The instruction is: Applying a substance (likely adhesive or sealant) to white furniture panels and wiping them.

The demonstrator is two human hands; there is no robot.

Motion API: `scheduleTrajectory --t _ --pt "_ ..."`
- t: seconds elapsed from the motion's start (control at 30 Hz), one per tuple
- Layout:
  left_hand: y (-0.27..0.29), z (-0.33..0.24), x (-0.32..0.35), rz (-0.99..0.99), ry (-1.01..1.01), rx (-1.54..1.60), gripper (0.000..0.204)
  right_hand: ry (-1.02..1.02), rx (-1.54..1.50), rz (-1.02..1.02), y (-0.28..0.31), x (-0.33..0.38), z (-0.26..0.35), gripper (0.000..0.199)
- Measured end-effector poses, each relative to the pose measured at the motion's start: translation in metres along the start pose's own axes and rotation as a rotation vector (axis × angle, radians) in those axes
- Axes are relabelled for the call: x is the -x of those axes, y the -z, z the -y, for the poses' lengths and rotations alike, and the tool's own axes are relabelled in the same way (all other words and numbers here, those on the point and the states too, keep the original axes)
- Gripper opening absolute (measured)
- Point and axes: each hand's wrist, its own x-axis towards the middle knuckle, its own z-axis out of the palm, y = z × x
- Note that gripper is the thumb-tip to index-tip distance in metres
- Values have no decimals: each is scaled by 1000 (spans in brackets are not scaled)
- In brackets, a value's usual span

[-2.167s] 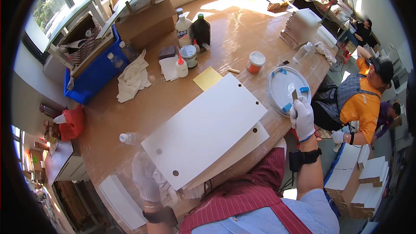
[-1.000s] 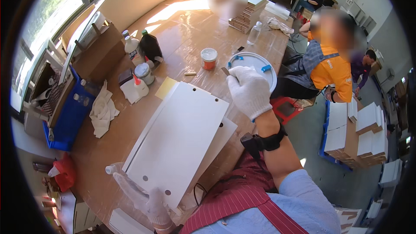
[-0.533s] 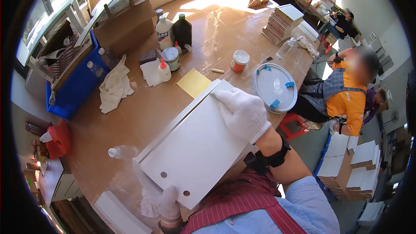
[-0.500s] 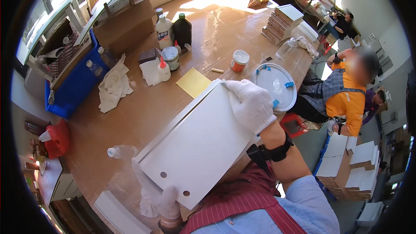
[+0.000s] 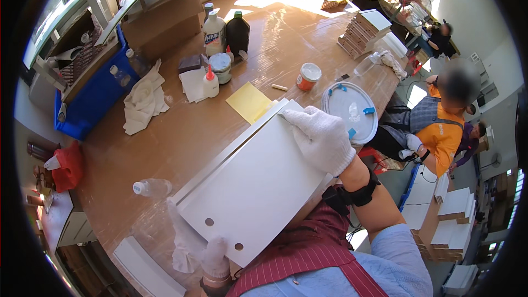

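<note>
Since the earliest view, the right hand (image 5: pixel 325 138), in a white knit glove, has moved from over a round rimmed lid (image 5: pixel 345 105) to the far end of a white rectangular panel (image 5: pixel 253 187). It is curled closed at the panel's 1 o'clock corner, pinching a thin flat piece (image 5: pixel 283 111) of which only a small tip shows.

At 7 o'clock on the panel, the gloved left hand (image 5: pixel 213 256) clasps the near end, thumb on the top face and fingers around the outer edge; how tightly, I cannot tell. The panel lies aslant at the table's near edge, two round holes by the left hand, with a second white panel (image 5: pixel 220 157) under its upper-left side.

Around it, a yellow paper square (image 5: pixel 247 102) sits at 12 o'clock, an orange tub (image 5: pixel 308 79) with a pale lid at 1, and the round lid, scattered with blue bits, at 2. A red-tipped squeeze bottle (image 5: pixel 210 84) stands at 11, a crumpled cloth (image 5: pixel 144 102) lies at 10, a clear bottle (image 5: pixel 156 187) on its side at 9. A co-worker in an orange shirt (image 5: pixel 443 142) is between 2 and 3.
</note>
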Motion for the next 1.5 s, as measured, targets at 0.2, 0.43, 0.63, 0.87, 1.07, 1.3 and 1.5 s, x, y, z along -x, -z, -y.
scheduleTrajectory --t 0.2,0.43,0.63,0.87,1.07,1.3,1.5 --pt "-1 0 -1 9 -41 3 118 -161 205 -122 -6 -1 2 29" --pt "-6 0 -1 -8 -16 98 117 126 -127 385 -1 13 86 29" --pt "-5 -14 3 -14 26 100 118 -102 15 -167 -17 11 30 24" --pt "-5 -20 2 50 172 375 114 18 -3 167 -22 8 103 29" --pt "5 -2 3 106 40 363 100 200 -284 354 -27 16 135 33" --pt "0 -5 3 86 113 538 114 170 -106 177 -37 10 126 43" --pt "12 3 -3 65 -66 -23 110 355 -190 468 -39 6 150 49"
